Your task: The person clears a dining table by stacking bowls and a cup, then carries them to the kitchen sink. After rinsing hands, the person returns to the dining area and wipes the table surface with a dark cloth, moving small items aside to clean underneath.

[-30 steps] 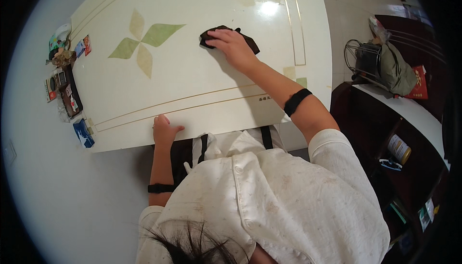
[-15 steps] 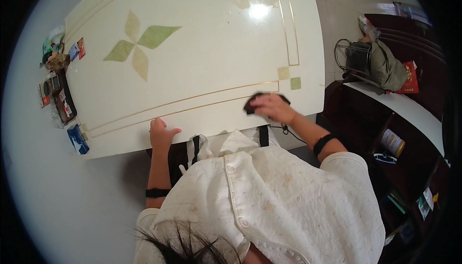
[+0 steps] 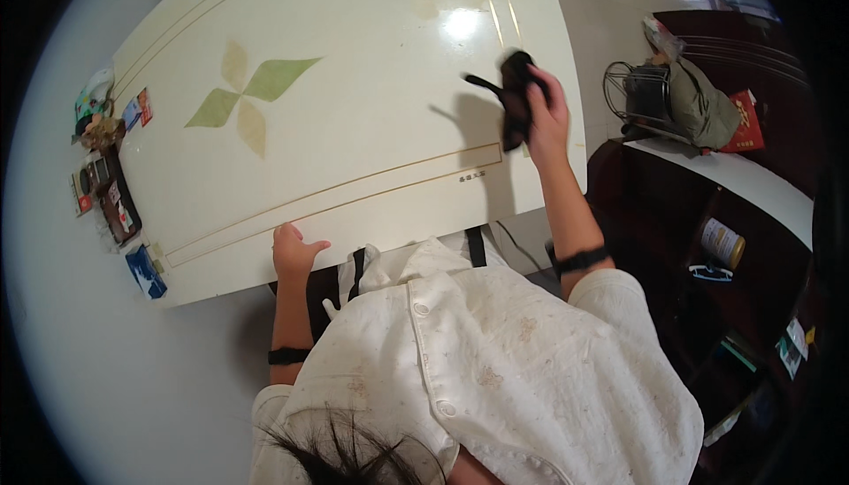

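Note:
My right hand [image 3: 548, 114] is raised over the right end of the white table. It is closed on a dark pair of sunglasses [image 3: 516, 114], blurred by motion, with one thin black arm of the frame sticking out to the left. A soft shadow falls on the tabletop beneath them. My left hand [image 3: 296, 251] rests at the table's near edge, its fingers curled in and its thumb stretched out to the right. Nothing shows in that hand.
The white table [image 3: 371, 131] bears a green and beige leaf pattern. Along its left edge stand a dark tray [image 3: 124, 193], a blue packet [image 3: 144, 271] and small items. On the right, a dark shelf unit [image 3: 659, 220] holds a jar [image 3: 722, 243], eyeglasses [image 3: 711, 273] and a grey-green bag [image 3: 699, 105].
My right hand has lifted the sunglasses from near the table's front edge and carried them away from me and slightly right. Small dark print now shows on the table there. My left hand stays put.

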The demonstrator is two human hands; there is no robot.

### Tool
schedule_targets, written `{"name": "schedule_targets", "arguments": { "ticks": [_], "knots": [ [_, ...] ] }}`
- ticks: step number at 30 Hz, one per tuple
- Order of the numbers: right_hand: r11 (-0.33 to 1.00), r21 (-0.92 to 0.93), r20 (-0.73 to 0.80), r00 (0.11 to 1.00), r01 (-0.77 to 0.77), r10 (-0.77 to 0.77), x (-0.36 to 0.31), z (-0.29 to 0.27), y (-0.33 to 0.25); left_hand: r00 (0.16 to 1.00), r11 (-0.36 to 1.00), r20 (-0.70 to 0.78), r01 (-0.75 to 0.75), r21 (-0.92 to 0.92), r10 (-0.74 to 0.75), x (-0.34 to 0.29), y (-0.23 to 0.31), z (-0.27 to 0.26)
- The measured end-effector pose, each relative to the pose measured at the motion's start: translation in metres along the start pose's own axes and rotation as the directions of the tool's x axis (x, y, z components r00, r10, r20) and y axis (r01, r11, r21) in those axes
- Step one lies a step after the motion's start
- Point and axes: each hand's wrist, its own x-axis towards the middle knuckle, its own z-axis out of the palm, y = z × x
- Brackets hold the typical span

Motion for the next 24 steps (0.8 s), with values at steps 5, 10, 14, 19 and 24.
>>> {"name": "schedule_targets", "arguments": {
  "ticks": [5,10,14,19,24],
  "knots": [
    [0.965,-0.146,-0.641,0.764,-0.219,0.077,-0.110,-0.097,0.031,0.999,1.000,-0.014,-0.031,-0.004,0.031,-0.002,-0.002,-0.002],
    [0.392,-0.793,-0.558,0.815,-0.467,-0.158,-0.113,-0.084,0.097,1.000,0.998,0.016,0.017,0.061,-0.018,0.004,0.002,-0.001],
    [0.462,-0.815,-0.521,0.793,-0.351,-0.316,-0.019,-0.055,0.104,1.000,1.000,0.007,-0.020,-0.011,0.020,-0.001,0.003,-0.005],
    [0.510,-0.851,-0.277,0.933,-0.127,-0.229,0.024,0.029,0.086,0.990,0.994,0.096,0.095,0.047,-0.100,-0.020,0.000,-0.009],
    [0.686,-0.687,-0.022,0.937,0.240,-0.350,0.050,0.100,0.079,0.998,0.999,0.030,0.046,0.020,-0.046,-0.005,-0.001,-0.005]
  ]
}}
